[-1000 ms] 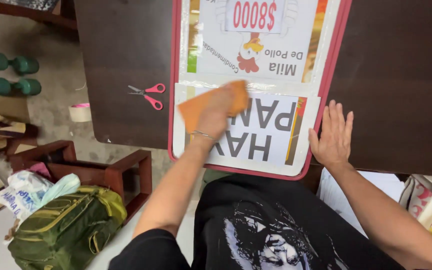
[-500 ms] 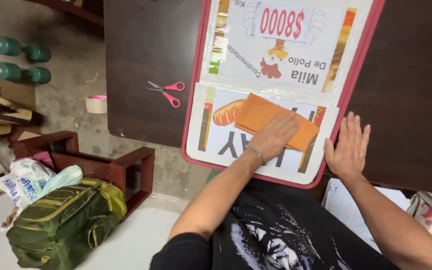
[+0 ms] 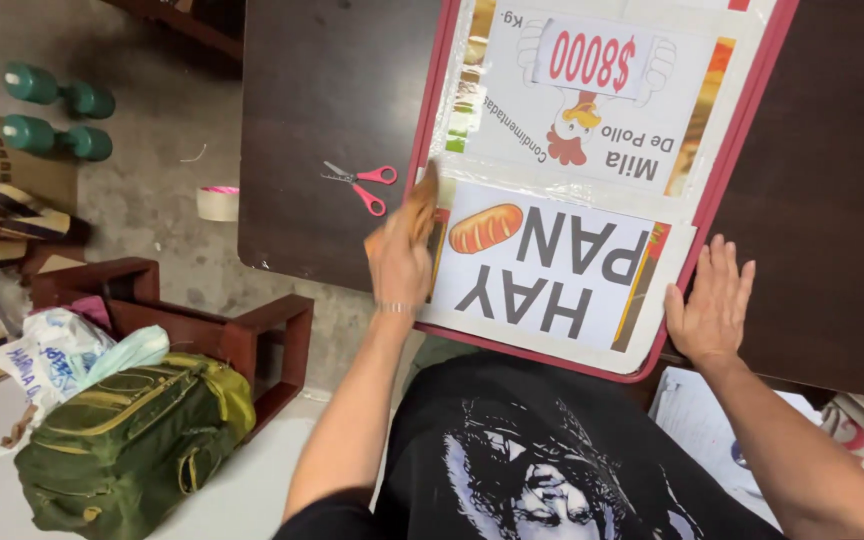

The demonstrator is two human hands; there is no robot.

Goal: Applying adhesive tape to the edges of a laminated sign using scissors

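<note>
While the left hand (image 3: 399, 262) presses, the orange cloth (image 3: 420, 205) stands edgewise.

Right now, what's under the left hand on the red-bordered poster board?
The left hand presses an orange cloth against the poster board's left edge. The printed sheet beneath is covered there.

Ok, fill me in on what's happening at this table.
A person leans over a dark table with a red-edged poster board lying on it. The left hand holds an orange cloth against the board's left edge, beside the printed sign with a bread picture. The right hand lies flat on the board's right edge. Red-handled scissors lie nearby.
</note>
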